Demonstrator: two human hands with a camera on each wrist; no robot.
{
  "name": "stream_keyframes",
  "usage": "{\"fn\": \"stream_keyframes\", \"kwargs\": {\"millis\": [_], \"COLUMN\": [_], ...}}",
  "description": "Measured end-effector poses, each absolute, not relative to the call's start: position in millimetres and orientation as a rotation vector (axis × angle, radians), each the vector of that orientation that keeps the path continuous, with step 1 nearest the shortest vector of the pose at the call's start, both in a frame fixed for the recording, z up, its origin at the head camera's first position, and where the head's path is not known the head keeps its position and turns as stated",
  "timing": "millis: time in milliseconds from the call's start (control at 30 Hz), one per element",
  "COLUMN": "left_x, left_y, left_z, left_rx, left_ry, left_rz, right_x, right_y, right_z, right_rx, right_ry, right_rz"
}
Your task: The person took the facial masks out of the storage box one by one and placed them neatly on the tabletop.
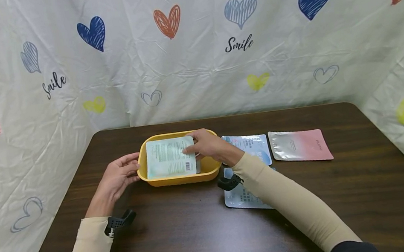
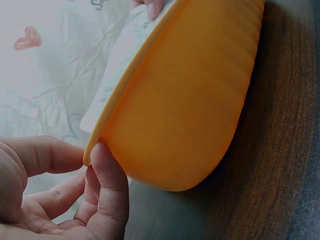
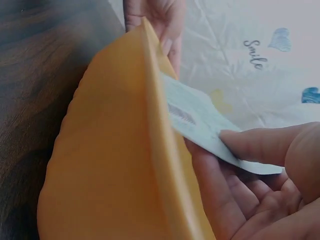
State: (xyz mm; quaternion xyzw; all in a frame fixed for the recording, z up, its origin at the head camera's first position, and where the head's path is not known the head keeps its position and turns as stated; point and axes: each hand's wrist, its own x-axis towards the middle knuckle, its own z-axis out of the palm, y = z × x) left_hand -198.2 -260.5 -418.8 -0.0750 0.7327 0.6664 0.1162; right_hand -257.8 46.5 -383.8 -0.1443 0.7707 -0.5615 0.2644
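A yellow oval plastic basket (image 1: 178, 181) stands on the table. At its left end my left hand (image 1: 118, 176) pinches the rim between thumb and finger, as the left wrist view shows up close (image 2: 55, 190). My right hand (image 1: 206, 144) grips the right edge of a pale green sheet mask packet (image 1: 169, 158), thumb on top and fingers beneath. The packet, printed with small text and a barcode, lies over the basket's opening. In the right wrist view the packet (image 3: 200, 107) tilts across the basket's rim. What lies under it in the basket is mostly hidden.
Right of the basket lie a blue-and-white packet (image 1: 251, 145), a silver-and-pink packet (image 1: 299, 145) and, nearer me, a pale blue packet (image 1: 245, 197) partly covered by my right forearm. A dark wooden table (image 1: 187, 240) meets a white curtain (image 1: 198, 96) printed with hearts.
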Motion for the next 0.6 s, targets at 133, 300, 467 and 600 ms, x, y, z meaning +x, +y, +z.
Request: {"fn": "stream_keyframes", "kwargs": {"millis": [133,300,467,600], "left_x": [-198.5,-197.7,-197.4,-198.3], "left_y": [-260.7,-261.3,-261.1,-260.4], "left_z": [-418.7,-418.4,-417.9,-418.0], "left_rx": [-0.216,-0.213,-0.202,-0.21], "left_ry": [2.142,2.157,2.165,2.161], "left_rz": [1.954,1.95,1.939,1.935], "right_x": [-257.2,-256.9,-257.1,-257.9], "right_y": [53.9,63.6,73.3,82.0], "right_z": [-381.3,-376.3,-370.5,-367.1], "right_rx": [-0.372,-0.346,-0.321,-0.309], "right_ry": [2.08,2.057,2.009,1.946], "right_rz": [-1.555,-1.584,-1.627,-1.658]}}
